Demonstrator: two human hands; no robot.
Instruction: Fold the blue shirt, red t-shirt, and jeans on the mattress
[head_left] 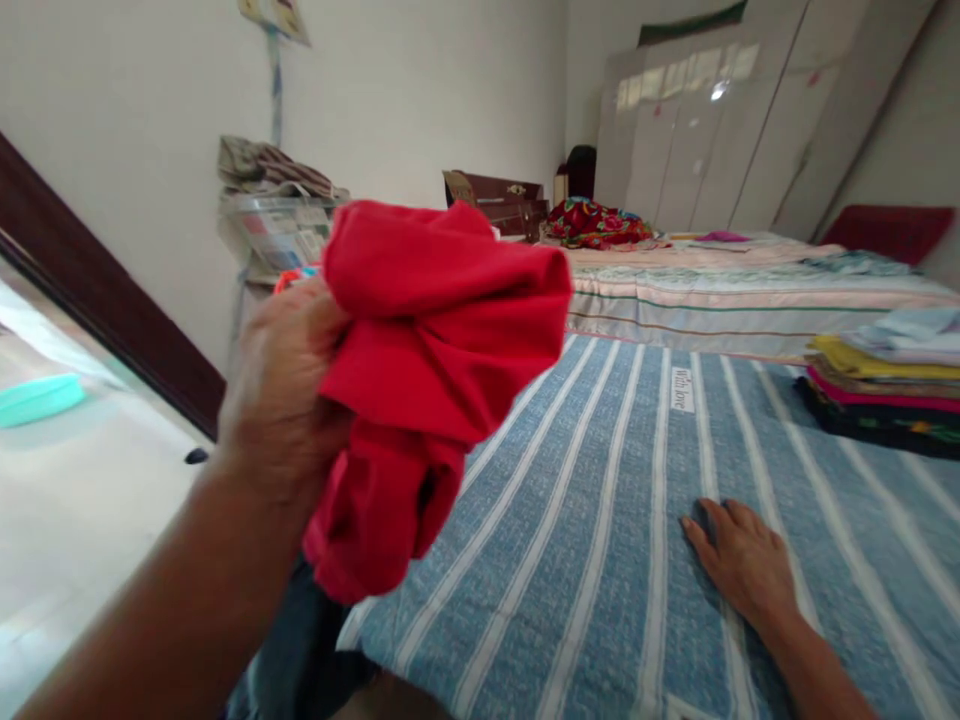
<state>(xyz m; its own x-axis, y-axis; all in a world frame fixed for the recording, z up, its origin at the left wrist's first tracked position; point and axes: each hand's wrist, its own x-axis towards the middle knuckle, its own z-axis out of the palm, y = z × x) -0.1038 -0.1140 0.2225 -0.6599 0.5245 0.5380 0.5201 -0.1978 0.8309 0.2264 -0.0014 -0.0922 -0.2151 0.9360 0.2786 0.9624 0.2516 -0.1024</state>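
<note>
A bunched red cloth garment (442, 340) hangs in the air close to the camera, with my left hand (289, 390) closed around its left side. Its folds hide most of my fingertips, and its exact kind does not show. Lower right, my right hand (742, 565) lies palm down on a blue striped sheet (555, 560), fingers spread and nothing in them. To the right of that hand, at the edge of the view, sits a stack of folded clothes (885, 385) in yellow, pink, black and pale colours.
Beyond the blue sheet lies a pale striped bedspread (675, 300) with a red floral cloth (600, 223) on it. A clear plastic bin (281, 225) topped with cloths stands by the left wall. Wardrobes (697, 130) line the back. A turquoise basin (41, 400) is on the floor.
</note>
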